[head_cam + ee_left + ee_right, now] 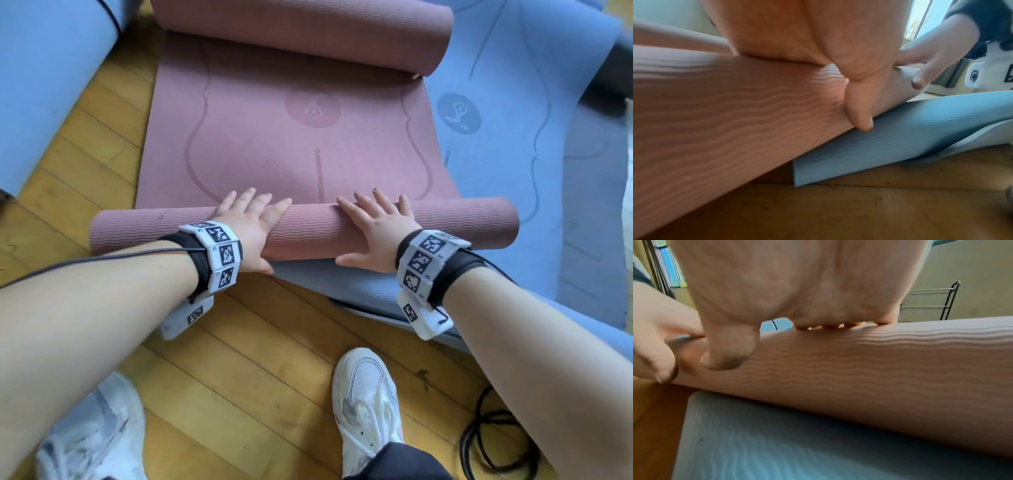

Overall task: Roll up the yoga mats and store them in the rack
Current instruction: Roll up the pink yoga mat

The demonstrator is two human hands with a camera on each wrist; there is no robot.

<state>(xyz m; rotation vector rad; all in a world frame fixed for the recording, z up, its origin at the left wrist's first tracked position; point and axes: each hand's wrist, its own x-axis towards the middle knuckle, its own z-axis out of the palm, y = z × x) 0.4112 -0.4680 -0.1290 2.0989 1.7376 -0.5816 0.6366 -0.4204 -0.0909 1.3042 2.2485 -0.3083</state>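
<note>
1. The pink yoga mat [274,137] lies along the middle of the head view on the wooden floor [239,359], its right part overlapping a blue yoga mat [534,113] that fills the right side of the frame.
2. The near end of the pink mat is wound into a roll [308,229] running across the centre of the frame; the far end, at the top, curls up and over on itself.
3. The left hand [248,228] rests on top of the roll, left of centre, fingers straight and slightly spread, fingertips reaching over the far side of the roll onto the flat mat, thumb down the near side.
4. The right hand [376,233] rests on the roll just right of centre, fingers likewise straight and spread, thumb down the near side.
5. In the left wrist view the left thumb [857,107] presses against the ribbed surface of the roll in mid-frame, and a corner of the blue mat sits under the roll at the lower right.
6. In the right wrist view the right palm [797,288] fills the top of the frame, fingers laid over the crest of the roll and thumb touching its near face.
7. A black metal rack [931,303] stands against the wall at the upper right of the right wrist view, well apart from the mats.
8. Another blue mat [44,85] occupies the upper left of the head view.
9. Two white sneakers [366,404] stand on the floor at the bottom, and a black cable [493,442] coils at the lower right.
</note>
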